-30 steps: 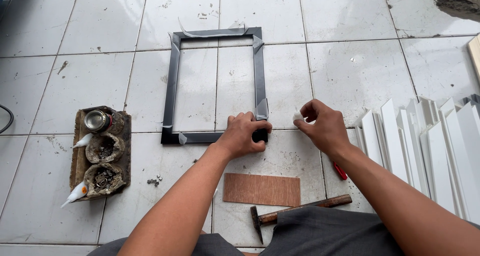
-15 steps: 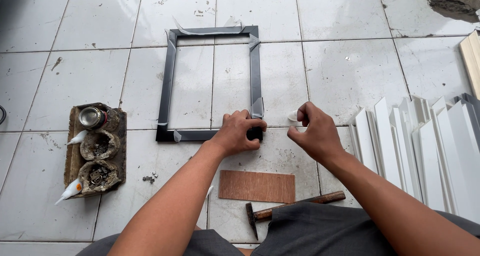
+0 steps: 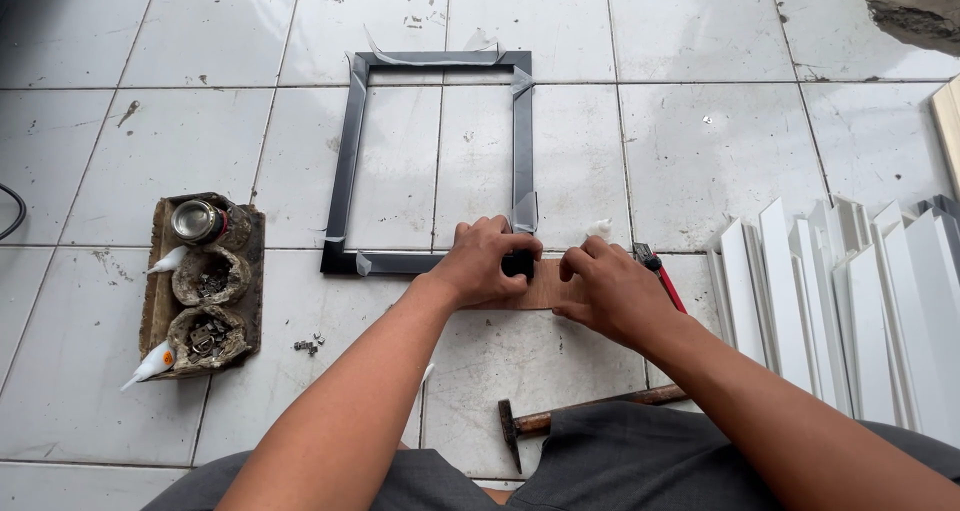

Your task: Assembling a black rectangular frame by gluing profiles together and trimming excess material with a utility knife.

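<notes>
At the centre of the picture, a dark, smooth rectangular frame [image 3: 350, 161] with clear tape at its corners lies flat on glossy white floor tiles [image 3: 700, 161]. The left hand [image 3: 485, 261] is curled down over its lower right corner, and the right hand [image 3: 610, 291] has fingers bent, pressing a thin brown wooden board [image 3: 535, 293] just beside that corner. At lower left a rough tray [image 3: 152, 301] holds small metal bits and white glue tubes; white mitred strips [image 3: 850, 311] fan along the right edge, and a wooden-handled hammer [image 3: 585, 411] lies at bottom centre.

glossy white tiled floor [image 3: 700, 161], scuffed; cracked grey patch [image 3: 900, 6] top right
</notes>
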